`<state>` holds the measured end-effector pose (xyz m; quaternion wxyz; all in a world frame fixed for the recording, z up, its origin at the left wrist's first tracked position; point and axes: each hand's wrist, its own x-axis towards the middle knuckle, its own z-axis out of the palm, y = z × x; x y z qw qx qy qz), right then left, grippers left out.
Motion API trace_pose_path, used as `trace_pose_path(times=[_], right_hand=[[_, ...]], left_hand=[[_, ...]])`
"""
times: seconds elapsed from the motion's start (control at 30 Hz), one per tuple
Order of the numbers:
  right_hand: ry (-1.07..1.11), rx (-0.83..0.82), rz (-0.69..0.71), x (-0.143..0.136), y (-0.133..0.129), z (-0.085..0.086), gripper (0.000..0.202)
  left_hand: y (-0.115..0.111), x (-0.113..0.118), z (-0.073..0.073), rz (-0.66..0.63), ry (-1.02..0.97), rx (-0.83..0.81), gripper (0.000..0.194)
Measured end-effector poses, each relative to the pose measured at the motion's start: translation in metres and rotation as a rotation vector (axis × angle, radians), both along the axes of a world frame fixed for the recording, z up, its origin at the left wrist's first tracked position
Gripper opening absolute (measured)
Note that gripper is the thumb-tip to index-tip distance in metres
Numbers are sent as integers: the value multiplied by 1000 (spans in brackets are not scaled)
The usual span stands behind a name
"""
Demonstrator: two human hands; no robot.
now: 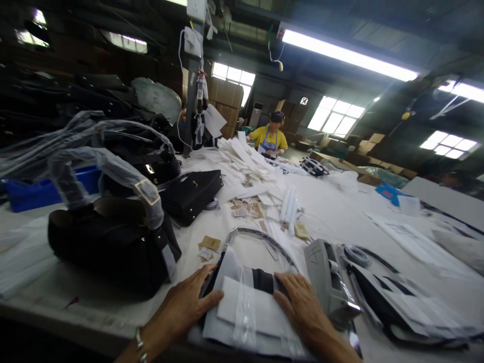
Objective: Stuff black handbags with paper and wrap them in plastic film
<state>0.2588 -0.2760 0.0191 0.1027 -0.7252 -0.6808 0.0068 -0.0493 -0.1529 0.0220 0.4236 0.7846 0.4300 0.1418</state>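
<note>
A black handbag [262, 280] lies in front of me, its body covered with white sheet padding [242, 307] and a strip of clear plastic. Its plastic-wrapped handle [264, 234] arches away from me. My left hand [194, 295] grips the bag's left edge, thumb on the padding and fingers along the side. On the opposite side, my right hand [298, 300] holds the bag, with fingers over its upper edge and thumb on the front. A grey tape dispenser-like device [323, 272] stands just right of my right hand.
Black handbags [113, 242] with wrapped handles crowd the left, near a blue tray [30, 194]. White paper strips [242, 161] are heaped mid-table beside small packets [209, 244]. Another padded bag [401, 302] lies right. A person in yellow [270, 138] is across the table.
</note>
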Motion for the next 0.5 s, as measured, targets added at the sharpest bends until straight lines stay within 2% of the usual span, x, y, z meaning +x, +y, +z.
trace_pose_path(times=[0.17,0.3,0.4,0.5], right_hand=[[-95,83,38,9,2,-20,38],[-154,108,68,19,4,-33,39],[-200,127,85,23,4,-40,41],[-267,191,120,26,4,-45,41]], left_hand=[[6,-4,-9,28,-75,27,61],[13,0,-9,116,-168,108,43],[35,20,1,166,-186,287,32],[79,55,8,191,63,445,40]])
